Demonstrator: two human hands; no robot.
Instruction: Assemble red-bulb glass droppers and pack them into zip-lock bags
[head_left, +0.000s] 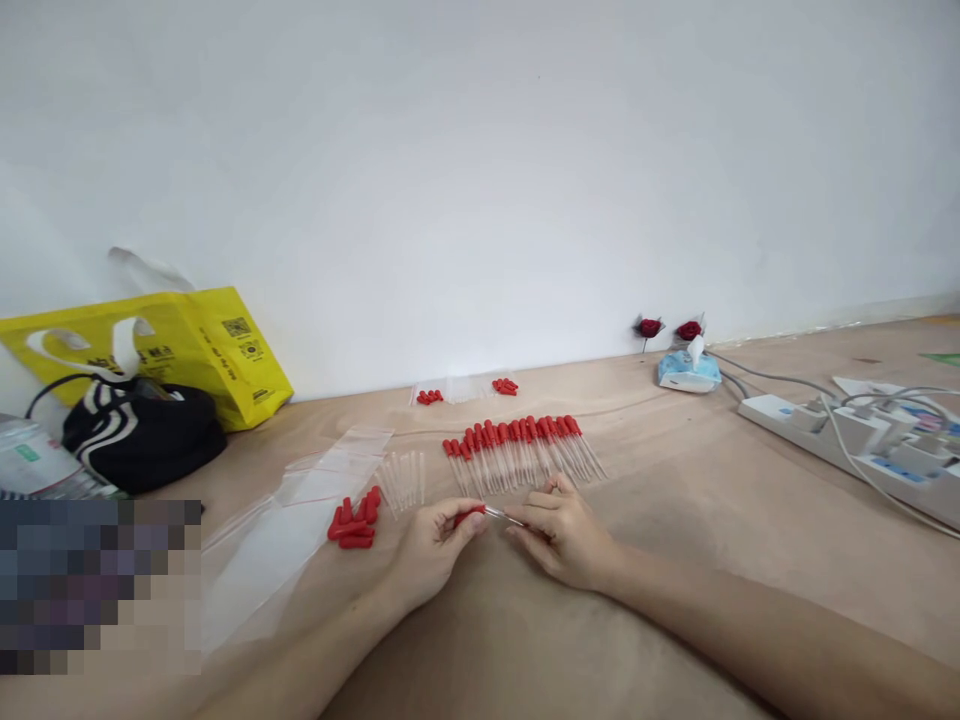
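Note:
Between the fingers of my left hand (439,540) is a red rubber bulb (471,517), closed in a pinch. My right hand (566,535) pinches the clear glass dropper tube (501,516), whose left end meets the bulb. How deep the tube sits in the bulb I cannot tell. Just beyond my hands, a row of droppers with red bulbs (517,440) lies side by side, bulbs away from me. Several bare glass tubes (403,478) lie left of that row. A small heap of loose red bulbs (354,522) rests left of my left hand.
Clear plastic bags (300,510) lie at the left, and more bagged bulbs (430,397) lie by the wall. A yellow bag (225,350) and a black pouch (150,435) stand far left. To the right are a tissue pack (688,372) and a power strip (795,420) with cables.

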